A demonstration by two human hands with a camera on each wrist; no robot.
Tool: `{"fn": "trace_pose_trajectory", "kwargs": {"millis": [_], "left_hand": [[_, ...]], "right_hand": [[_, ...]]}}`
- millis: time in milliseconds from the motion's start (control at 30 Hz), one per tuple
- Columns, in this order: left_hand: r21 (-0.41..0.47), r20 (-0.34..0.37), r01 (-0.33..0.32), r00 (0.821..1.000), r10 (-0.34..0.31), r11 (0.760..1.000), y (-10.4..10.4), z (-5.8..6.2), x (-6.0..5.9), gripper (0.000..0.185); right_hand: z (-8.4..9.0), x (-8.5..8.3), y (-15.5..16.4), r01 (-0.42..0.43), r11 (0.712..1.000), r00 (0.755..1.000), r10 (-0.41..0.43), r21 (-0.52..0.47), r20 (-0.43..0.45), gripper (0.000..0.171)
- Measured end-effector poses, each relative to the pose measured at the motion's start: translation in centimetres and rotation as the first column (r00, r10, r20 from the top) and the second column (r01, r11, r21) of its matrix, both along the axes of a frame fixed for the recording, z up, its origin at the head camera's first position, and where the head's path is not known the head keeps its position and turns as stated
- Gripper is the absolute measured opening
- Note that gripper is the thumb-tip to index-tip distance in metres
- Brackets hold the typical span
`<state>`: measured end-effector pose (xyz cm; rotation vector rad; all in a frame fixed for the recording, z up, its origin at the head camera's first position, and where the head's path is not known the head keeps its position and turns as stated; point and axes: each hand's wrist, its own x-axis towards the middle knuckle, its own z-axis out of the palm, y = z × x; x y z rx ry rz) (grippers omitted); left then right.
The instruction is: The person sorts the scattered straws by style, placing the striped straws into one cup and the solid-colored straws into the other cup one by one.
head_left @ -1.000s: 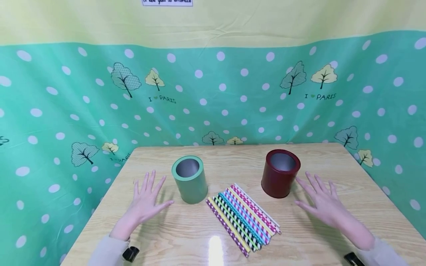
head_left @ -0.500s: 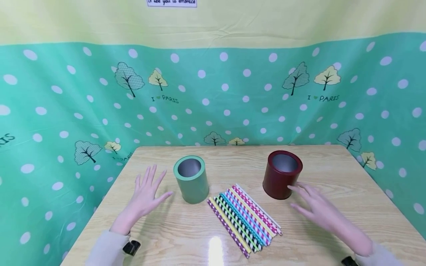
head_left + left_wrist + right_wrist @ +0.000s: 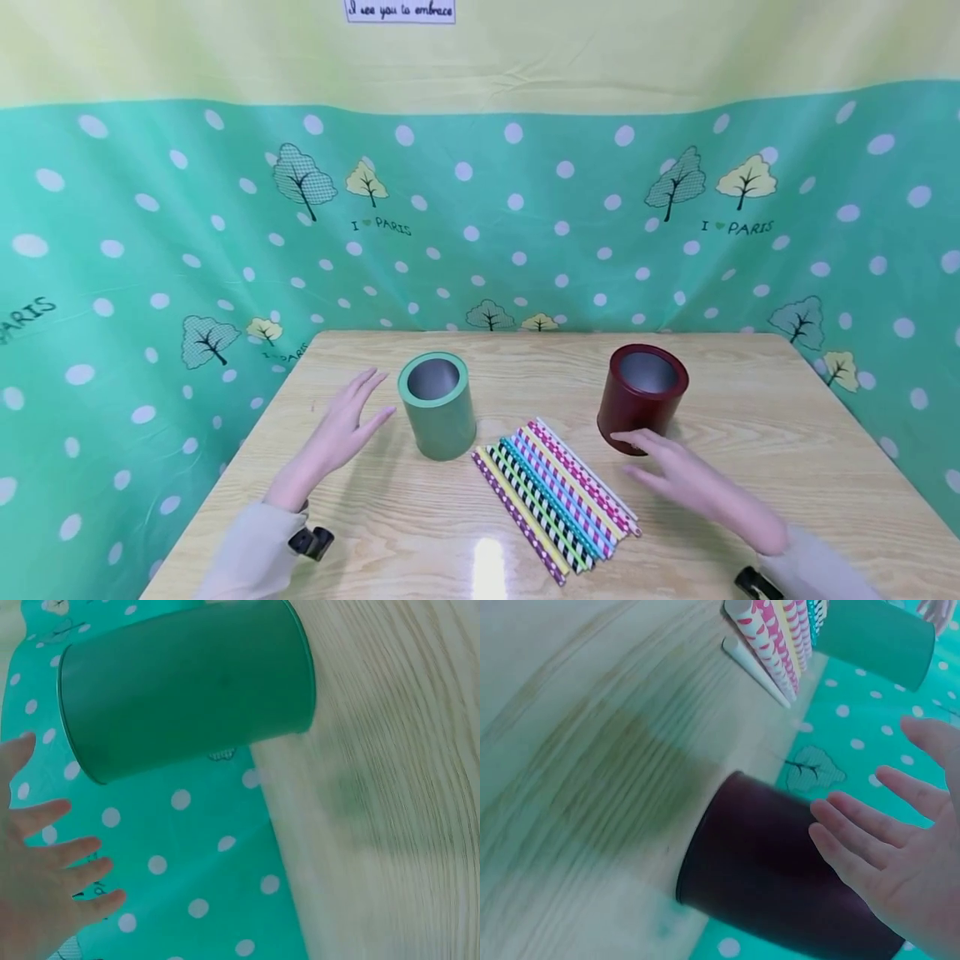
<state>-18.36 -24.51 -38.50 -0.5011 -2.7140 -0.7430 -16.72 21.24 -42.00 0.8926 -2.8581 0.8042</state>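
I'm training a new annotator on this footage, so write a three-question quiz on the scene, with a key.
1. True or false: the green cylindrical container stands upright on the light wood-grain table.
2. Multiple choice: where do the slender multicoloured straws lie? (a) inside the green container (b) side by side on the table (c) heaped behind the green container
3. Short answer: which hand overlaps the dark red cylindrical container in the head view, and are its fingers wrapped around it?

Key: 1. True. 2. b. 3. The right hand; no, its fingers are not wrapped around it.
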Motion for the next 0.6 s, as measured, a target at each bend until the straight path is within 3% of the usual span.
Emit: {"fn": "trace_pose_trajectory", "kwargs": {"millis": [167, 300, 400, 533, 600], "left_hand": [[0.141, 0.024, -0.005, 1.0, 0.002, 0.99, 0.7, -0.1, -0.3, 0.049], [0.284, 0.037, -0.019, 0.999, 0.009, 0.959, 1.2, -0.4, -0.7, 0.045], [0.422, 0.073, -0.014, 0.997, -0.018, 0.907, 1.5, -0.5, -0.9, 0.043], [0.56, 0.15, -0.033, 0.987, -0.062, 0.828, 2.6, 0.5, -0.3, 0.041], [0.61, 0.19, -0.054, 0.979, -0.08, 0.79, 2.7, 0.5, -0.4, 0.042]], "right_hand": [[-0.7, -1.3, -0.7, -0.086, 0.995, 0.984, 0.094, -0.058, 0.15, 0.039], [-1.2, -2.2, -1.3, -0.139, 0.988, 0.965, 0.152, -0.071, 0.213, 0.036], [-1.4, -2.7, -1.8, -0.146, 0.987, 0.952, 0.159, -0.071, 0.26, 0.034], [-1.6, -3.0, -2.4, -0.125, 0.99, 0.933, 0.138, -0.06, 0.332, 0.033], [-1.7, -3.2, -2.7, -0.124, 0.991, 0.93, 0.133, -0.049, 0.342, 0.033]]}}
